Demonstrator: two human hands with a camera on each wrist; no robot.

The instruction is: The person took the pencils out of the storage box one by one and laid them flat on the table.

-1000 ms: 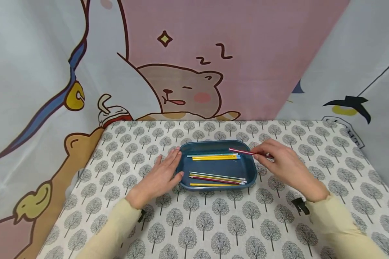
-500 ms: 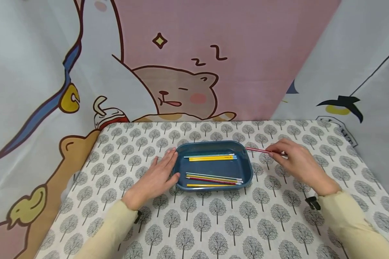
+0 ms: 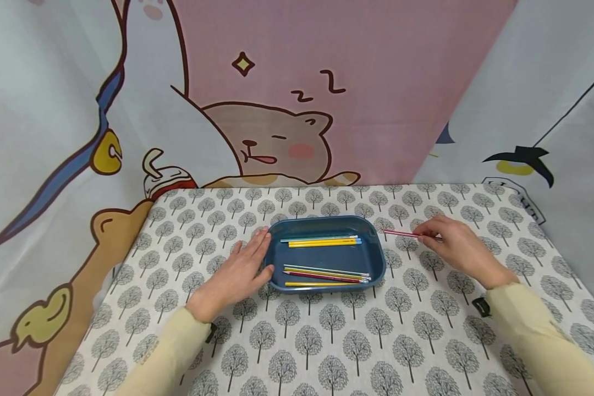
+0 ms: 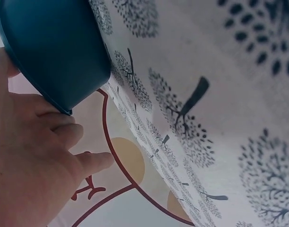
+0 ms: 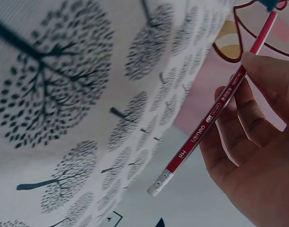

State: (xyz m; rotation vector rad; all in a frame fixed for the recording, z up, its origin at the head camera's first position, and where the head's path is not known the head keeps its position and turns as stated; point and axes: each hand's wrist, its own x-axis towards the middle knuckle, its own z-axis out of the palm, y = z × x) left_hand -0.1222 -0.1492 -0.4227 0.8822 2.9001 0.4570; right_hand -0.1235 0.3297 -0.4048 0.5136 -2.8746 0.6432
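Note:
Between thumb and fingertips my right hand [image 3: 452,247] pinches a red pencil [image 3: 401,233], off the right side of a dark blue tray [image 3: 322,290]. In the right wrist view the pencil [image 5: 208,118] shows its white eraser end and "HB" lettering. My left hand [image 3: 235,278] rests against the tray's left end, fingers mostly straight; the left wrist view has its fingers at the rim of the tray [image 4: 55,52]. Inside the tray, yellow pencils [image 3: 322,242] lie beside a teal one near the far side. Several more pencils, including a dark red one [image 3: 326,276], lie near the front side.
A tablecloth [image 3: 356,352] printed with grey trees covers the table under the tray. Behind it hangs a cloth backdrop [image 3: 376,110] with a sleeping bear drawing, and side cloths stand to the left and right.
The right hand has drawn the red pencil from over the tray's right end out to the right, and slightly lower. The left hand stays at the tray, whose other pencils look unmoved.

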